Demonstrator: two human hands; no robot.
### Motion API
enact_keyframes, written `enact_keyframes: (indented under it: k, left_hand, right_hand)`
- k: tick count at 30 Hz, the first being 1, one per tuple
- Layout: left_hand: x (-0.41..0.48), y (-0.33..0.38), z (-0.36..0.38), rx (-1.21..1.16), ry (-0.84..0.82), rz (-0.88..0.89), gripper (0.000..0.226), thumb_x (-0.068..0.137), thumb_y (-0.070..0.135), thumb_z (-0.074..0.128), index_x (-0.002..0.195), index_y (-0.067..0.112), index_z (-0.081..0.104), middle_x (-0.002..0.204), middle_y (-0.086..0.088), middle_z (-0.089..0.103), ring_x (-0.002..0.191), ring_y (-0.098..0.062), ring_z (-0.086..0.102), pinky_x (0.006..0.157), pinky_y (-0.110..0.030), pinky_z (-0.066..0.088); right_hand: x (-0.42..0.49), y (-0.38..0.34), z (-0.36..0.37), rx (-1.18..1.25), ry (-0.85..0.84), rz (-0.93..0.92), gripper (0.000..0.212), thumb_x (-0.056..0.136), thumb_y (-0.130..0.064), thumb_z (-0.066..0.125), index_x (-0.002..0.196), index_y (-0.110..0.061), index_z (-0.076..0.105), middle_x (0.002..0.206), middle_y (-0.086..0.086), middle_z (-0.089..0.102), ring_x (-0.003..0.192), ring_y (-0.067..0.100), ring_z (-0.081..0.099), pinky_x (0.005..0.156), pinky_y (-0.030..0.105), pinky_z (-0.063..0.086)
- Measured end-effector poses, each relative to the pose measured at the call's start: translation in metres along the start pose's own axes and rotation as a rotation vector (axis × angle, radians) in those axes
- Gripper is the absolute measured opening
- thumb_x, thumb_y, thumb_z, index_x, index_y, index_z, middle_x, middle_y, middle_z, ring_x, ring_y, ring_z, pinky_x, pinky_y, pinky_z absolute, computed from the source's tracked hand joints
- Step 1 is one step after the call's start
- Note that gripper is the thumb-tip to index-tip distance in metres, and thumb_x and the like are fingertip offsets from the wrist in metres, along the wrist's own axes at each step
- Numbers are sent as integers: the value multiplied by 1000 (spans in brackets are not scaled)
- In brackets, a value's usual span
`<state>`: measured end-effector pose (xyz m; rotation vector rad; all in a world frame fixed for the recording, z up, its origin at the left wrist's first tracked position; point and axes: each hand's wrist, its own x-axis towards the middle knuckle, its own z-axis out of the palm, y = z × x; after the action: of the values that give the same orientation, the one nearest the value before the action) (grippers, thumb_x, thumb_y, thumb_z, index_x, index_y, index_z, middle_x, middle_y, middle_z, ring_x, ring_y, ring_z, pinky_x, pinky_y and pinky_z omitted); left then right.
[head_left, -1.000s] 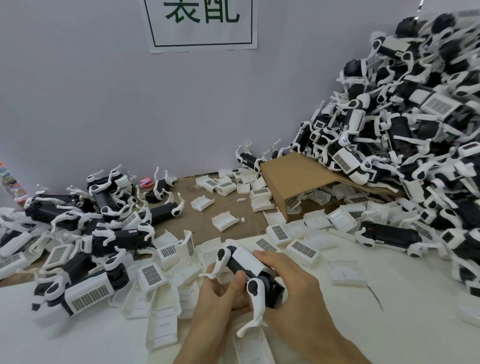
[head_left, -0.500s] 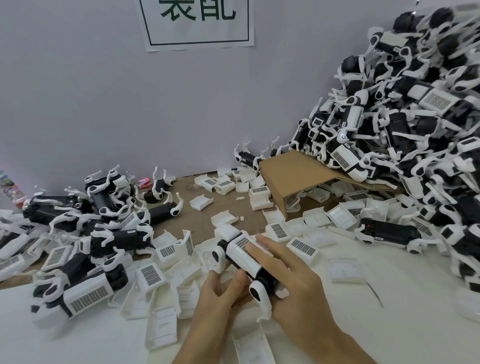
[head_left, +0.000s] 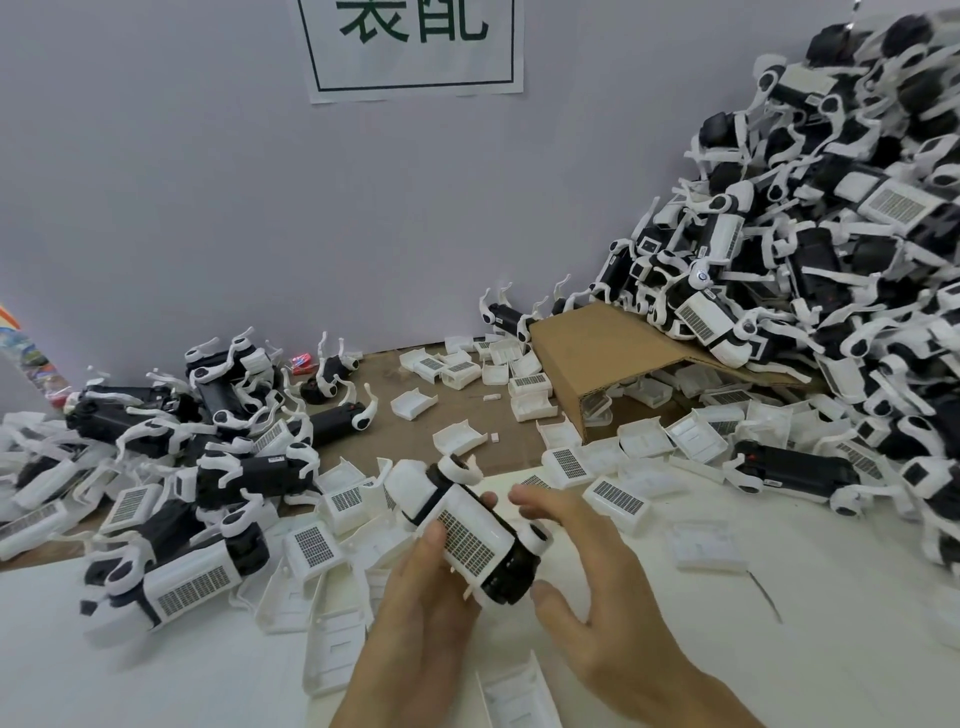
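My left hand (head_left: 415, 613) grips a black-and-white toy robot dog body (head_left: 467, 530) from below, thumb on its white grille cover. The body lies tilted, its head end toward the upper left, above the white table (head_left: 156, 675). My right hand (head_left: 587, 577) is just to the right of the body with fingers spread and relaxed; its thumb lies close to the black rear end, and I cannot tell whether it touches.
A tall heap of assembled robot dogs (head_left: 810, 249) fills the right side. A smaller pile of dogs (head_left: 171, 467) lies at the left. Loose white grille covers (head_left: 613, 499) litter the table around a folded cardboard sheet (head_left: 597, 364). A paper sign (head_left: 415, 47) hangs on the wall.
The body has been turned so its white grille cover faces up. My right hand has let go of it and opened beside it, while my left hand keeps holding it.
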<state>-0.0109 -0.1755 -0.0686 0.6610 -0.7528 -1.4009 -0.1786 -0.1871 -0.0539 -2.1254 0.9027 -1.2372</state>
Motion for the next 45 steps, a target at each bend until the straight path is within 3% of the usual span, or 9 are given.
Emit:
enact_keyframes:
  k: [5,15,18,23,30,33,36,40,45]
  left_hand:
    - [-5,3,-1,58,-77,14,72,74,45,86,130,6,64,131,-27,62,117,-37,63,105,-53,48]
    - [-8,3,3,195,-78,-3,76,66,51,90,121,3,68,114,-29,69,101,-36,69,81,-38,58]
    - [-8,1,3,202,-47,-2,78,63,54,90,120,5,70,116,-30,68,104,-39,68,89,-46,57]
    - [-7,-1,8,139,17,-46,76,67,51,87,121,1,68,118,-32,67,103,-43,69,81,-42,59]
    - [-7,0,12,31,37,-38,43,87,34,71,121,7,70,121,-31,66,106,-41,69,78,-41,60]
    - [-7,0,12,71,30,-19,52,80,41,71,119,7,71,116,-32,67,104,-41,70,80,-42,59]
    - [-6,-1,12,119,8,6,50,84,46,65,118,10,72,117,-29,68,106,-40,69,82,-42,59]
    - [0,-2,11,158,93,-13,48,89,48,52,108,13,78,114,-18,73,97,-27,73,75,-37,58]
    - [6,-4,9,78,214,-39,47,79,42,52,81,4,81,83,-17,70,64,-22,63,68,-36,43]
  right_hand:
    - [4,-2,9,-67,25,90,42,78,-57,62,118,-52,49,118,-30,54,115,1,47,90,23,35]
    - [0,3,17,-143,82,172,36,73,-70,58,96,-42,61,98,-28,61,106,-5,42,80,14,37]
    - [0,2,16,-135,74,182,38,72,-71,57,97,-42,62,95,-31,60,103,-4,43,80,10,38]
    - [3,1,12,-97,15,220,38,77,-67,57,108,-45,62,101,-31,62,103,-1,49,85,19,43]
    - [3,-1,11,-115,-90,205,52,78,-61,56,126,-69,36,120,-39,52,116,-9,38,94,13,31]
    - [6,-1,9,-104,-128,233,53,75,-64,55,123,-74,34,119,-43,52,114,-11,36,94,12,31]
    - [8,-5,4,41,-75,252,48,74,-49,69,119,-54,55,108,-30,67,108,-3,56,93,15,41]
    - [13,-5,-6,289,0,412,39,85,-18,78,115,-32,57,98,-5,76,92,8,71,77,15,51]
    - [21,-5,-15,589,60,617,26,84,-21,71,109,-14,67,103,12,74,82,13,66,76,19,49]
